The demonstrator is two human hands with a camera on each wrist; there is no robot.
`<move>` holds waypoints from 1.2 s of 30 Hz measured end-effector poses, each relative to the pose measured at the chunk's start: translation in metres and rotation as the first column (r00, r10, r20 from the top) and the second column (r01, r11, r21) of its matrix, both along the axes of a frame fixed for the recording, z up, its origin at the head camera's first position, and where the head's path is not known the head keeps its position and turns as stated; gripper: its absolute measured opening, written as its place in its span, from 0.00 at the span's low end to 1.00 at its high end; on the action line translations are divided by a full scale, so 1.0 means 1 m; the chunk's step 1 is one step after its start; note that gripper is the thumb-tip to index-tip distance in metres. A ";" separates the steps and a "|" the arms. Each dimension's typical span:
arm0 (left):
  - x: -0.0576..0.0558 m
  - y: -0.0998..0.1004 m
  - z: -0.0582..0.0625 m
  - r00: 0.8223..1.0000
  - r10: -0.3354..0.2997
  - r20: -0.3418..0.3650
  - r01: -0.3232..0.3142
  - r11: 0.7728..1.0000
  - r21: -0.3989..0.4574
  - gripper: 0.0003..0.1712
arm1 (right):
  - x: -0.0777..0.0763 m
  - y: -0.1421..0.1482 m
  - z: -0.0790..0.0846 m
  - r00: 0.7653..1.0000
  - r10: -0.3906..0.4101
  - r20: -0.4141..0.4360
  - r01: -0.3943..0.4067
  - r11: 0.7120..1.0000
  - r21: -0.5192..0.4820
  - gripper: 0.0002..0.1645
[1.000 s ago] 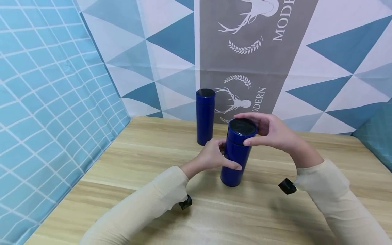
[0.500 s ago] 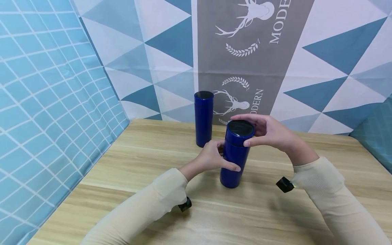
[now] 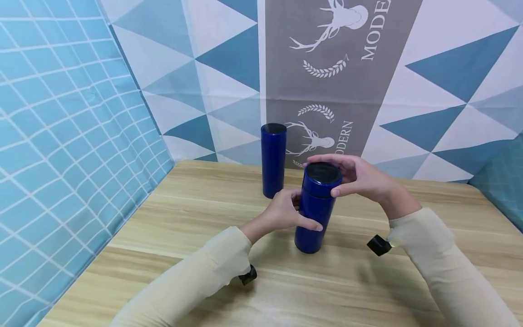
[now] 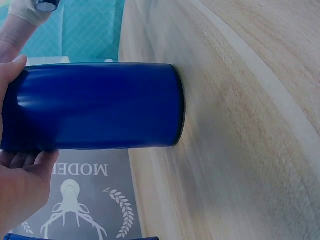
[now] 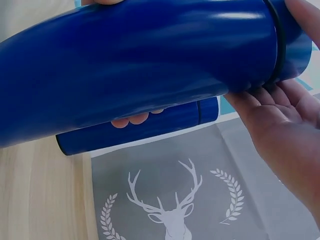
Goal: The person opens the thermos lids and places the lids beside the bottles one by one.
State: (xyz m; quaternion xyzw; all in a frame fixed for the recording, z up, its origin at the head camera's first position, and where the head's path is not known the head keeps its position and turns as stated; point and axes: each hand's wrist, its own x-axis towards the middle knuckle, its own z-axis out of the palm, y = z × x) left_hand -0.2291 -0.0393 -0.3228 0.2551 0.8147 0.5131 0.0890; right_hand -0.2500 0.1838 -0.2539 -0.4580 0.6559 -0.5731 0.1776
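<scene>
A blue thermos flask [image 3: 312,215] with a glossy dark top [image 3: 323,173] stands on the wooden table, tilted a little in the head view. My left hand [image 3: 283,211] grips its body, thumb in front and fingers on the far side. Around the lid curls my right hand [image 3: 365,179], with the thumb on the near side. In the right wrist view a dark ring [image 5: 275,42] runs between lid and body; I cannot tell if the lid is loose. A second blue flask [image 3: 273,161] stands upright behind, near my left fingers, with no hand on it.
The wood-grain table [image 3: 196,195] ends at a patterned backdrop [image 3: 229,59] just behind the second flask. A blue tiled sheet [image 3: 73,136] borders the left side, and a teal sheet [image 3: 500,181] the far right. Black wrist cameras [image 3: 379,245] hang below both sleeves.
Both hands keep their hold on the front flask. My right thumb has shifted slightly to the right along the lid. The head view has moved a little; the back flask stays in place.
</scene>
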 end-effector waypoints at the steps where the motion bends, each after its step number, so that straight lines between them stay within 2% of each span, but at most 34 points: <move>1: 0.000 0.000 0.000 1.000 -0.001 -0.001 0.001 1.000 0.003 0.33 | 0.000 0.000 -0.001 1.000 0.007 -0.004 -0.007 1.000 -0.007 0.41; 5: 0.000 0.001 0.000 1.000 0.003 0.011 -0.003 1.000 0.009 0.33 | 0.004 0.001 -0.003 1.000 -0.011 -0.028 0.010 0.999 -0.035 0.44; 7: 0.000 0.001 0.000 1.000 -0.001 0.017 0.001 1.000 0.006 0.33 | 0.011 0.001 -0.002 0.995 -0.092 -0.048 0.090 0.995 -0.040 0.45; 9: 0.000 0.002 0.001 1.000 -0.004 0.014 0.004 1.000 0.001 0.34 | 0.022 -0.001 0.000 0.971 -0.226 -0.075 0.225 0.974 -0.028 0.44; 11: -0.001 0.002 0.002 1.000 -0.004 0.009 0.004 1.000 -0.001 0.33 | 0.035 -0.006 0.004 0.918 -0.384 -0.096 0.387 0.922 0.010 0.43; 13: -0.001 0.003 0.003 1.000 -0.001 0.000 0.001 1.000 -0.004 0.34 | 0.048 -0.013 0.008 0.842 -0.521 -0.136 0.531 0.846 0.048 0.42; 14: -0.001 0.002 0.004 1.000 0.001 -0.003 -0.001 1.000 -0.004 0.34 | 0.054 -0.017 0.010 0.806 -0.572 -0.150 0.585 0.808 0.061 0.42; 16: -0.001 0.002 0.004 1.000 0.003 -0.003 -0.003 1.000 -0.004 0.33 | 0.064 -0.024 0.011 0.749 -0.643 -0.159 0.658 0.749 0.075 0.42; 18: 0.000 0.002 0.004 1.000 0.005 0.002 -0.005 1.000 -0.005 0.33 | 0.071 -0.030 0.010 0.715 -0.680 -0.161 0.695 0.716 0.067 0.42; 20: 0.001 0.002 0.003 1.000 0.005 0.008 -0.005 1.000 -0.002 0.33 | 0.075 -0.034 0.007 0.699 -0.698 -0.156 0.711 0.701 0.053 0.43; 24: 0.003 0.002 0.000 1.000 0.002 0.015 -0.002 1.000 -0.002 0.34 | 0.076 -0.039 0.000 0.675 -0.724 -0.139 0.734 0.678 0.038 0.41; 26: 0.003 0.002 -0.001 1.000 -0.002 0.012 0.002 1.000 -0.003 0.34 | 0.075 -0.040 -0.001 0.671 -0.729 -0.135 0.738 0.674 0.033 0.39; 29: 0.002 0.001 -0.001 1.000 -0.004 0.002 0.004 1.000 0.003 0.33 | 0.072 -0.038 -0.001 0.692 -0.711 -0.127 0.718 0.695 0.021 0.37; 36: -0.001 0.001 0.002 1.000 -0.006 0.023 0.006 1.000 0.000 0.33 | 0.065 -0.032 0.004 0.760 -0.639 -0.119 0.646 0.762 0.036 0.35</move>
